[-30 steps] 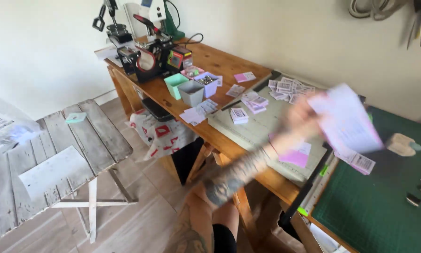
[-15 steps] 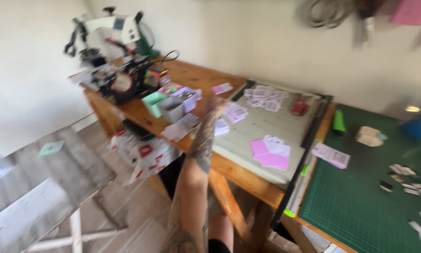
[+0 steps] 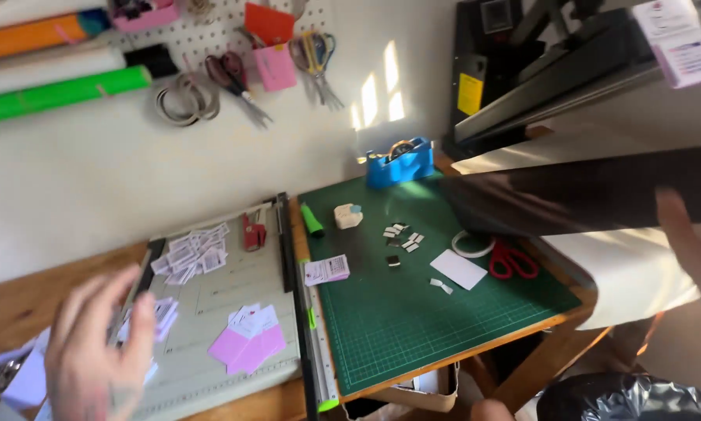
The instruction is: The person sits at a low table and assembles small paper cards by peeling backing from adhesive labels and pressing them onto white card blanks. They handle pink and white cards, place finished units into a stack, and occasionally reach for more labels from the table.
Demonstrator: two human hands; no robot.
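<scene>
Since half a second ago your view has swung to the green mat. Your right hand (image 3: 697,249) lifts a dark sheet (image 3: 592,195) by its edge — thin, floppy; your left hand (image 3: 101,351) hovers spread, empty, above small cards (image 3: 163,316).

Bright daylight, sun patches on the wall (image 3: 378,97), motion-blurred hands at both edges.
</scene>
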